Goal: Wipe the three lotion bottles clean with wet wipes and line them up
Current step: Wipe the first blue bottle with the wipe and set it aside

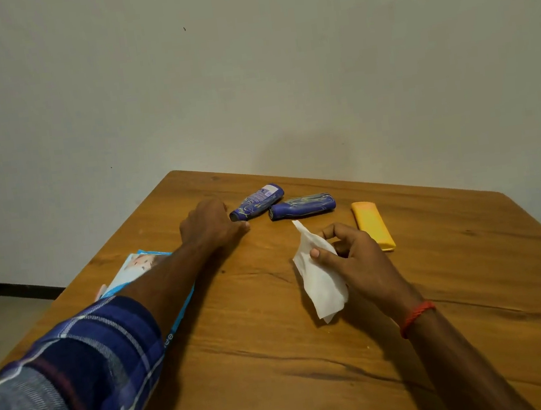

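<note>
- A wooden table (pixel 281 357) stands against a bare wall; three lotion bottles lie flat at twelve o'clock.
- The near blue bottle (pixel 257 202) could roll off if nudged (it looks round).
- Left hand (pixel 210 224) reaches it, fingers curled; whether they grip, I cannot tell.
- Right hand (pixel 353 256) pinches the wet wipe (pixel 319 277).

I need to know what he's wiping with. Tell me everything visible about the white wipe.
The white wipe is a thin, soft-looking sheet, crumpled and loosely folded, plain with no print. It hangs from the right hand, pinched between thumb and fingers, one corner pointing up toward the bottles and the rest drooping toward the wooden table. It touches no bottle; whether its lower edge rests on the table is unclear.
</note>
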Action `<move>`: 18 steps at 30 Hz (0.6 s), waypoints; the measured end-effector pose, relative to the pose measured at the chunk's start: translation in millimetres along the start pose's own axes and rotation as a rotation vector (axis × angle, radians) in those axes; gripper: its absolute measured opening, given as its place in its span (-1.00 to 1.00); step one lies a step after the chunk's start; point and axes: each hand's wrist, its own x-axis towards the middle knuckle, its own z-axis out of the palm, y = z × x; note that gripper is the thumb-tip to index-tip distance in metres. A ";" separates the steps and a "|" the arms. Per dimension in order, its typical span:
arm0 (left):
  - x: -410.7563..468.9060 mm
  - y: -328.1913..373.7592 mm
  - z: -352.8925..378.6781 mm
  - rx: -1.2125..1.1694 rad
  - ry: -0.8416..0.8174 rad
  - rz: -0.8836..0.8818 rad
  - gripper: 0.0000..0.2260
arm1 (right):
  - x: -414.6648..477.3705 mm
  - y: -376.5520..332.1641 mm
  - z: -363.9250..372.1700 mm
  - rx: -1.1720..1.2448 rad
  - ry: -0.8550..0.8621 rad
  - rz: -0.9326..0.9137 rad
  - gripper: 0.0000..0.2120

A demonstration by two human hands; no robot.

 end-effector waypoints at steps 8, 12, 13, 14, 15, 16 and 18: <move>9.0 -3.3 6.5 -0.056 0.022 0.071 -0.48 | 3.2 2.7 -1.8 -0.003 0.003 -0.022 -0.85; 9.4 -2.9 3.9 -0.078 0.067 0.077 -0.61 | 0.7 3.8 0.1 0.001 -0.010 -0.024 -0.85; 8.3 -2.7 1.7 -0.083 0.084 0.078 -0.62 | -0.3 3.6 0.2 0.003 -0.013 -0.025 -0.86; 7.4 -2.9 -1.3 -0.096 0.106 0.080 -0.63 | -1.1 2.4 0.2 0.010 -0.015 -0.027 -0.87; 5.6 -2.6 -5.1 -0.117 0.132 0.082 -0.65 | -2.2 0.9 -0.3 0.020 -0.015 -0.031 -0.87; 4.7 -2.7 -9.8 -0.140 0.163 0.085 -0.68 | -2.9 -1.5 -1.2 0.033 -0.012 -0.040 -0.88; 2.2 -1.5 -22.6 -0.173 0.223 0.103 -0.70 | -4.8 -7.2 -2.5 0.055 0.011 -0.059 -0.88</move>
